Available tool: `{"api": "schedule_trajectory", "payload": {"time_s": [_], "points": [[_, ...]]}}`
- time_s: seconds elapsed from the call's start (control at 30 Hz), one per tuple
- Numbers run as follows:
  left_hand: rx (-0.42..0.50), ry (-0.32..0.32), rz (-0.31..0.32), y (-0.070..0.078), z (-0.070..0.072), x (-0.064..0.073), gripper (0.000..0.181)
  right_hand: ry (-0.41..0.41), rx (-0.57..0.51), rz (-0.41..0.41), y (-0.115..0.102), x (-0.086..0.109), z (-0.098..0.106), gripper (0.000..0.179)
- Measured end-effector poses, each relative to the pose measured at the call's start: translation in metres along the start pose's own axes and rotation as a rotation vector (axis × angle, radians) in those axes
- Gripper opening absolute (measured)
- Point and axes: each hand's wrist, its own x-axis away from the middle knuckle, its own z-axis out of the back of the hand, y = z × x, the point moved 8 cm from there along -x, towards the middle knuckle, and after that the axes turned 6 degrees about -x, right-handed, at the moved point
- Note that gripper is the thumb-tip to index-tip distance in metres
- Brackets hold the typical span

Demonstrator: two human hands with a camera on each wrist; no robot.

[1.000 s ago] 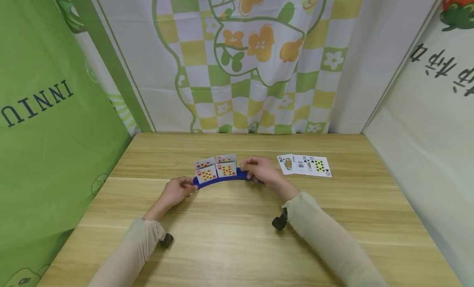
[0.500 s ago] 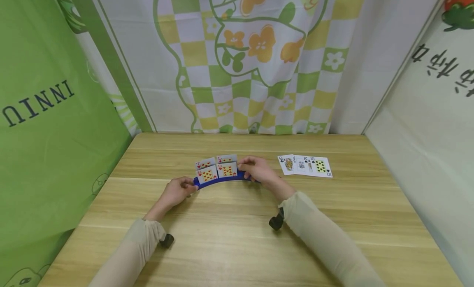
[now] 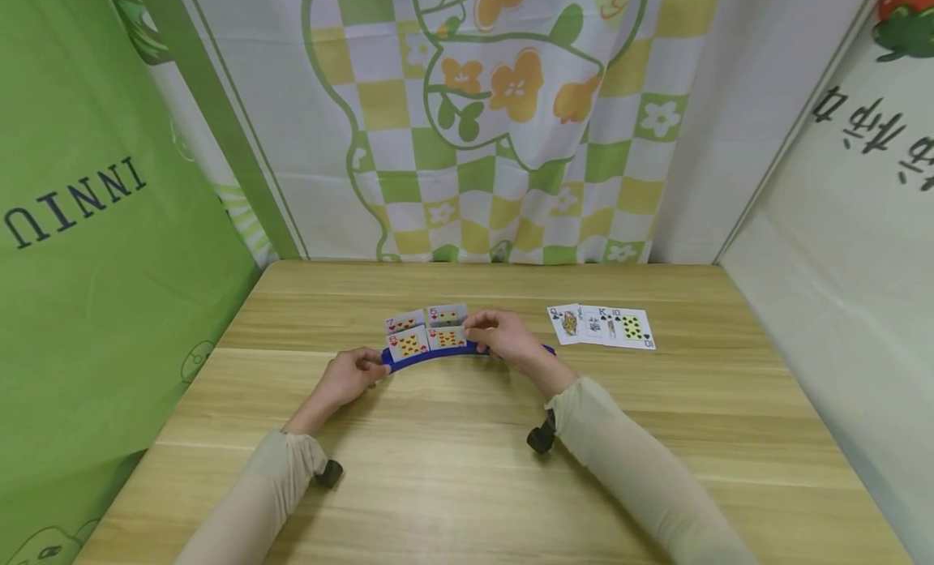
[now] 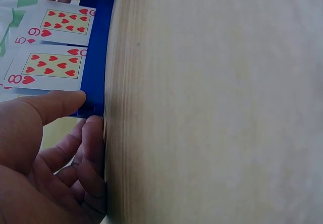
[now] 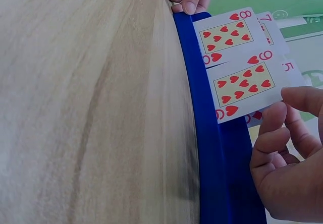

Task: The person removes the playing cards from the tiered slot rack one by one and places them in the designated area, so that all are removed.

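Note:
A curved blue card holder point(image 3: 445, 353) lies on the table, with playing cards standing in two rows. In front are the eight of hearts point(image 5: 225, 36) and the nine of hearts point(image 5: 245, 85). Behind them stand a seven point(image 3: 404, 321) and a five of diamonds point(image 3: 447, 313), each partly covered. My left hand point(image 3: 352, 376) grips the holder's left end, thumb on top and fingers beneath. My right hand point(image 3: 503, 336) pinches the upper right corner of the nine of hearts between thumb and index finger. The holder's right part passes behind this hand in the head view.
Right of the holder, a queen point(image 3: 566, 323), a king point(image 3: 605, 323) and a ten of spades point(image 3: 632, 328) lie face up and overlapping among a few cards on the wooden table point(image 3: 452, 468). A patterned curtain point(image 3: 511, 184) hangs at the table's back edge.
My right hand has shifted left along the holder to the nine of hearts, whose top edge now sits lower. My left hand has stayed at the holder's end.

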Motion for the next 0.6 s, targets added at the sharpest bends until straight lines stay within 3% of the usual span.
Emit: {"api": "schedule_trajectory", "payload": {"time_s": [0.6], "points": [[0.002,0.001,-0.001,0.0011,0.0005,-0.0005,0.034,-0.014,0.020,0.007,-0.0023,0.0016,-0.0008,0.015]]}}
